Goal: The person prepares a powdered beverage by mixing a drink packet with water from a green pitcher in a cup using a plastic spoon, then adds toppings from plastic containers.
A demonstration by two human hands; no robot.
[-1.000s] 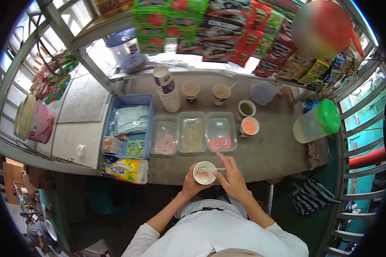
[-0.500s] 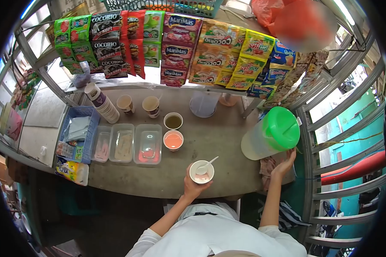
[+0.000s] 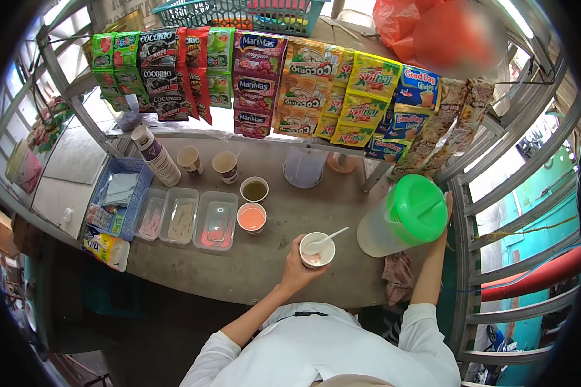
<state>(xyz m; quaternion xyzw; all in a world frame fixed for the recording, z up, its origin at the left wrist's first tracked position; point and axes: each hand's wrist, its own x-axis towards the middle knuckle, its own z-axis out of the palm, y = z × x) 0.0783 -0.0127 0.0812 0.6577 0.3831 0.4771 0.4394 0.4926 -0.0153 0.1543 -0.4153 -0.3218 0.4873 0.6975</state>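
Observation:
My left hand (image 3: 298,267) grips a white paper cup (image 3: 317,250) over the grey counter (image 3: 284,258); a white plastic spoon (image 3: 329,240) stands in it above some pink powder. My right hand (image 3: 444,222) reaches around the far side of a large clear pitcher with a green lid (image 3: 403,218) at the counter's right end, mostly hidden behind it, fingers on its side.
Three clear tubs of powder (image 3: 186,222) lie left of centre, next to a blue basket (image 3: 114,195). Cups with orange (image 3: 251,218) and dark liquid (image 3: 254,190) stand nearby, a cup stack (image 3: 155,155) further back. Drink sachets (image 3: 284,84) hang overhead. Metal bars (image 3: 516,258) close the right side.
My right hand let go of the spoon, swung right and reached the pitcher. The view turned right. The cup stayed in my left hand with the spoon left in it.

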